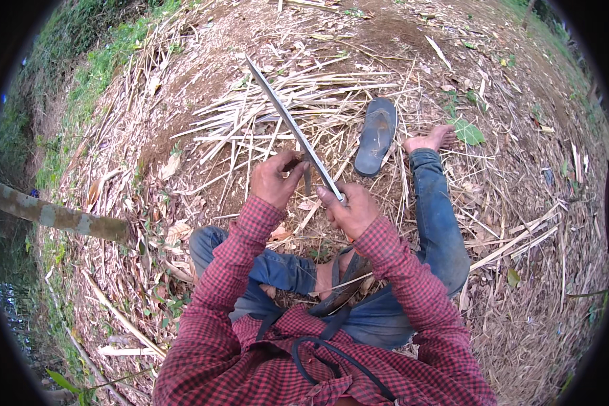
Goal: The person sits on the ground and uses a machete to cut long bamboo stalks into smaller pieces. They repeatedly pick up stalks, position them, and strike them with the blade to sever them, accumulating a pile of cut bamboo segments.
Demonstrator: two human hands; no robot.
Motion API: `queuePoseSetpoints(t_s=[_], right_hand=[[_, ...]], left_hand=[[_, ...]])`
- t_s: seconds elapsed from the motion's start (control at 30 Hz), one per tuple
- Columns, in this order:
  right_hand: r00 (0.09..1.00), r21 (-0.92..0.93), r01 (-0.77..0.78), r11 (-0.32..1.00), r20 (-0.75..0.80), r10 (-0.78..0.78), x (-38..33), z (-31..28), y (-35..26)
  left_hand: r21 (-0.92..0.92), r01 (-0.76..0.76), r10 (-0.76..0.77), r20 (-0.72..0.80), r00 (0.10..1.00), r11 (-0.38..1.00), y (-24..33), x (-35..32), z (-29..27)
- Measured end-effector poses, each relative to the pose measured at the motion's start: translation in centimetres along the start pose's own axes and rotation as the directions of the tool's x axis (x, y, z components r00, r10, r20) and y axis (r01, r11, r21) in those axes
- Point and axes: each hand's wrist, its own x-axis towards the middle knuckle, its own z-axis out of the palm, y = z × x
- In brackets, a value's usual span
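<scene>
I sit on the ground with my legs in blue jeans. My right hand (348, 210) grips the handle end of a long metal blade (287, 118) that points up and away to the left. My left hand (274, 179) holds a thin dark strip (307, 181) close against the blade's lower part, thumb near the edge. Both sleeves are red checked cloth. A pile of split pale bamboo strips (277, 108) lies on the ground just beyond the blade.
A dark sandal (376, 135) lies by my bare right foot (427, 140); another sandal (345, 281) sits under my folded left leg. A thick bamboo pole (54, 216) crosses at the left. Dry leaves and shavings cover the dirt; grass edges the far left.
</scene>
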Motion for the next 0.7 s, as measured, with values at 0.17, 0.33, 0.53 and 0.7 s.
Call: queuePoseSetpoints(t_s=[0.17, 0.33, 0.53, 0.7], right_hand=[[0.994, 0.025, -0.099, 0.995, -0.035, 0.1, -0.4, 0.0, -0.1], [0.993, -0.014, -0.043, 0.999, -0.106, 0.041, -0.8, 1.0, -0.5], [0.989, -0.138, -0.15, 0.979, -0.029, 0.147, -0.7, 2.9, 2.5], [0.98, -0.109, -0.2, 0.974, -0.022, 0.199, 0.7, 2.3, 2.7]], left_hand=[[0.243, -0.446, 0.508, -0.411, 0.757, 0.861, 7.7, 6.5, -7.4], [0.37, -0.588, 0.695, -0.403, 0.596, 0.719, 16.1, 12.7, -9.7], [0.578, -0.654, 0.506, 0.423, 0.752, 0.488, 3.6, 14.2, 0.1], [0.285, -0.643, 0.601, 0.231, 0.765, 0.711, 6.4, 16.0, -0.9]])
